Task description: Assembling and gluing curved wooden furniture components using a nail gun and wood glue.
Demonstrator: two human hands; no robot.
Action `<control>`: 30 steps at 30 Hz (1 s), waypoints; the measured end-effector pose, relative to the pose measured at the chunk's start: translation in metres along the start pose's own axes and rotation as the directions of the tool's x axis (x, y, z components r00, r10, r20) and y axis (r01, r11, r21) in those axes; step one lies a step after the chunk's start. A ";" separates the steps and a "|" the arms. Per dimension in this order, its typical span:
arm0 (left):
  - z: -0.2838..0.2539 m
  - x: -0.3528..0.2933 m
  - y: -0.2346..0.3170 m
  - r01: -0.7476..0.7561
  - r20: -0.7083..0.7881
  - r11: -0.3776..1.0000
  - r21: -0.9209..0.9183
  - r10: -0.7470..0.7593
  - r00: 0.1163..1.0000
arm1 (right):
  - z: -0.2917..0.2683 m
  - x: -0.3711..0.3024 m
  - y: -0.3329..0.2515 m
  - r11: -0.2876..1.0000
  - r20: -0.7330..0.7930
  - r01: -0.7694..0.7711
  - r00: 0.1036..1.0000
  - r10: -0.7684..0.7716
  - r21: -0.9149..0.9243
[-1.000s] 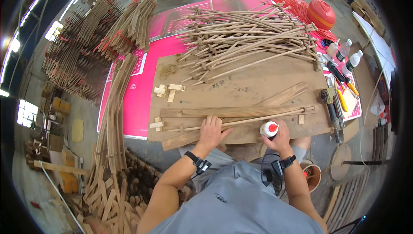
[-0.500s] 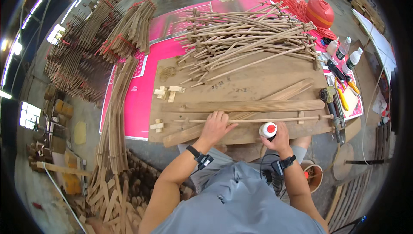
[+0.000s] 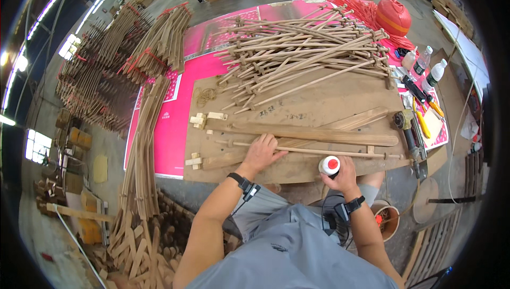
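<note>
My left hand (image 3: 260,152) is closed over a thin wooden rod (image 3: 329,151) with small collars near its ends, the thumb stretched along its near side. My right hand (image 3: 344,176) grips a white squeeze bottle (image 3: 329,167) with a red tip at the table's near edge, just below the rod. Beyond the rod lies a long flat wooden slat (image 3: 319,133) with rounded ends. A second slat (image 3: 220,160) crosses slantwise beneath, partly hidden by the upper slat and my left hand. Small pale wooden blocks (image 3: 198,120) sit by the slats' left ends.
A heap of similar rods (image 3: 303,50) covers the table's far side. At right are a power drill (image 3: 406,124), yellow-handled tools (image 3: 423,124), bottles (image 3: 435,75) and a ball of red twine (image 3: 393,17). Slats (image 3: 143,156) and tied bundles (image 3: 159,39) stand at left.
The rod has turned slightly under my left hand: its left end is farther from me, its right end nearer. The upper slat has tilted likewise. My right hand still holds the bottle.
</note>
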State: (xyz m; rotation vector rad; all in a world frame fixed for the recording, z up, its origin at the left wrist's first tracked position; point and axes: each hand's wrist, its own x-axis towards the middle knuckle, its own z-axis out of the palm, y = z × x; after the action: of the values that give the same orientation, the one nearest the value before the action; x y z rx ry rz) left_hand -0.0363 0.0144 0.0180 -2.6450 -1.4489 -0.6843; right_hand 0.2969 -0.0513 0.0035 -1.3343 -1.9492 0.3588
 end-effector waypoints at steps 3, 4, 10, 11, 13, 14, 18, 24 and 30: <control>0.001 -0.004 -0.009 -0.029 0.019 1.000 -0.001 0.029 0.999 | 0.000 -0.002 0.002 1.000 -0.017 -0.001 1.000 0.001 -0.019; -0.001 -0.005 -0.012 -0.042 0.008 0.999 -0.005 0.042 0.999 | 0.001 -0.003 0.002 1.000 -0.032 0.006 0.999 -0.006 -0.010; -0.010 -0.007 -0.016 -0.038 0.039 0.999 -0.009 0.038 0.999 | 0.003 -0.005 0.007 1.000 -0.015 0.016 1.000 -0.016 -0.020; -0.010 -0.007 -0.015 -0.039 0.039 0.999 -0.013 0.039 0.998 | 0.002 -0.004 0.006 0.999 -0.013 0.026 1.000 -0.027 -0.028; -0.011 -0.006 -0.014 -0.003 0.064 1.000 -0.020 0.005 0.998 | 0.001 -0.004 0.005 0.999 -0.023 0.015 1.000 -0.016 -0.031; -0.011 -0.005 -0.013 -0.014 0.065 0.999 -0.029 0.016 0.998 | -0.001 -0.005 0.004 0.999 -0.033 0.006 0.999 -0.007 -0.032; -0.010 0.000 -0.011 0.028 0.137 0.997 -0.069 -0.019 0.990 | -0.009 -0.004 0.004 0.999 0.000 0.009 1.000 -0.009 0.038; -0.038 -0.008 -0.002 0.135 0.085 0.990 0.032 -0.138 0.987 | -0.005 0.009 -0.004 0.997 0.050 0.013 0.999 -0.016 0.071; -0.037 -0.012 0.003 0.176 0.038 0.983 -0.052 -0.174 0.984 | -0.009 0.005 -0.004 0.997 0.003 0.036 0.999 -0.037 0.067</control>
State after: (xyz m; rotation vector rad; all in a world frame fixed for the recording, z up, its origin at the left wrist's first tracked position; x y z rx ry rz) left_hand -0.0528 -0.0061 0.0468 -2.6029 -1.7116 -0.7061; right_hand 0.2993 -0.0501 0.0143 -1.2545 -1.9454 0.4063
